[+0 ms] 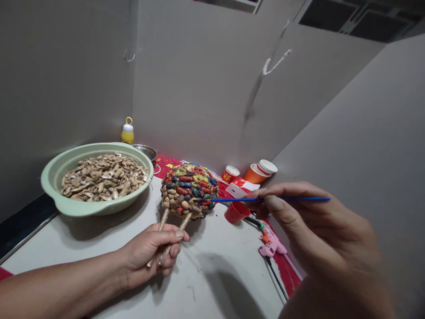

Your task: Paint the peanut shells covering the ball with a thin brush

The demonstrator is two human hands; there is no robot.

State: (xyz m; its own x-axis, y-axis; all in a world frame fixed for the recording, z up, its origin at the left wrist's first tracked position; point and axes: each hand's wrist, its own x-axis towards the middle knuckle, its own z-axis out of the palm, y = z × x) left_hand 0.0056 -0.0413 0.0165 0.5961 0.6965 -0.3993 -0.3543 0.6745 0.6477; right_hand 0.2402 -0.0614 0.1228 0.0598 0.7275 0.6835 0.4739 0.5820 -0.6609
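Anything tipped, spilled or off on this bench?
Two things: the stack of orange cups lies on its side by the back wall, and the red cup lies tipped beside the shell ball. No spill shows from either. The left grip on the sticks and the right grip on the blue brush look normal.

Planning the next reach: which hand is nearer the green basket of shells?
Left. The left hand sits just right of the green basket; the right hand is far right.
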